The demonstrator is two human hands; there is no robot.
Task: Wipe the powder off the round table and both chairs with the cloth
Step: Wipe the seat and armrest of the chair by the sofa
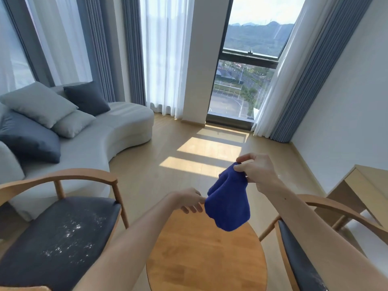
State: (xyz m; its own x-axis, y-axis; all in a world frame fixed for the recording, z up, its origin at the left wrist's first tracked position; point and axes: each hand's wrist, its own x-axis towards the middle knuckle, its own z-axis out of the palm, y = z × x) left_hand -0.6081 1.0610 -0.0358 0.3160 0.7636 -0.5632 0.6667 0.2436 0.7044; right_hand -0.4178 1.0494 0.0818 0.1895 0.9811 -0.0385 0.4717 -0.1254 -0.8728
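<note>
The right hand (257, 172) pinches the blue cloth (227, 203) above the round desk (206, 259); the left hand (190, 201) nips its edge (powder (71, 238) lies on the left chair (60, 238)).

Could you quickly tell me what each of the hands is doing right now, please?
Left hand: pinching the lower edge of the blue cloth.
Right hand: gripping the cloth's top, holding it up.
</note>
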